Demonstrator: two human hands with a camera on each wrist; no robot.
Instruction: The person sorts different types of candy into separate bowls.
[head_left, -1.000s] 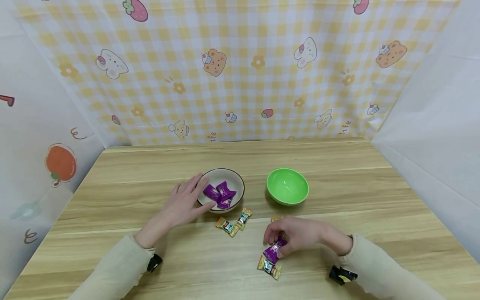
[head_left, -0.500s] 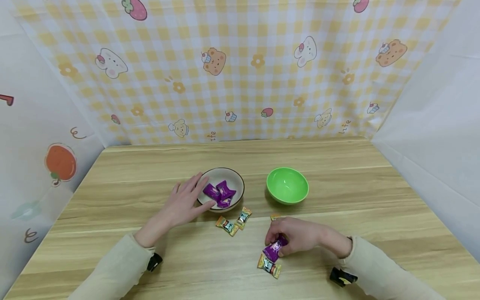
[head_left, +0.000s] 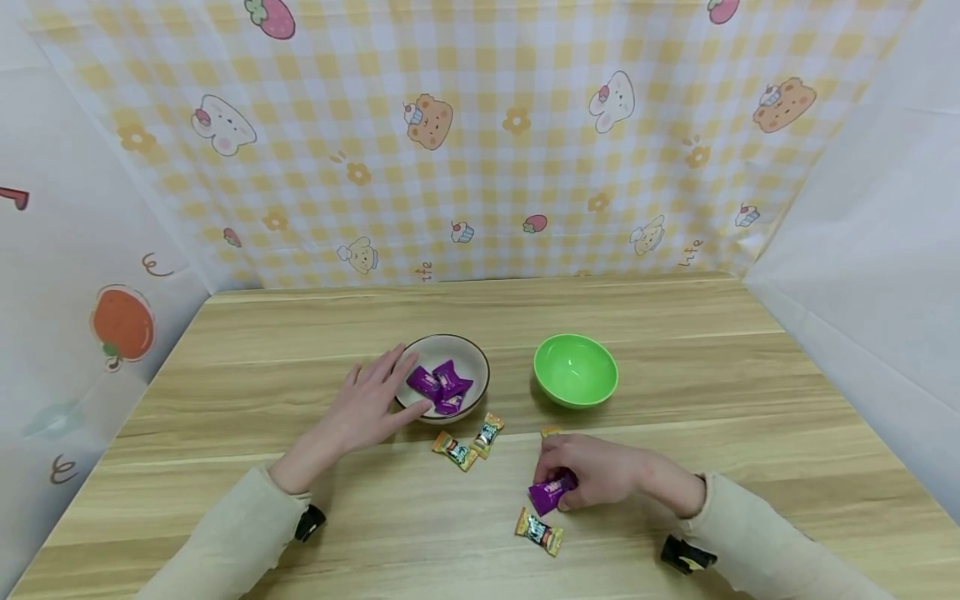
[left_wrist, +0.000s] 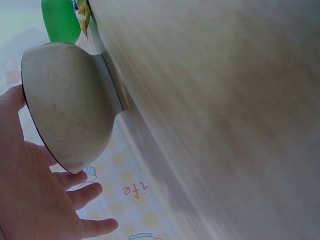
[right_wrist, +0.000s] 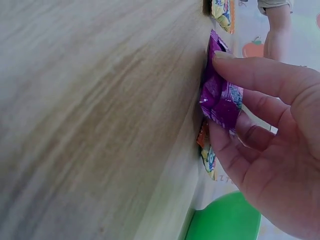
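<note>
Purple candies and yellow candies are wrapped in shiny, crinkled plastic-looking film, on a smooth wood-grain tabletop with a soft sheen. The green bowl looks like glossy plastic; the cream bowl, smooth speckled ceramic. The checked backdrop and pale sleeves appear matt cloth.
</note>
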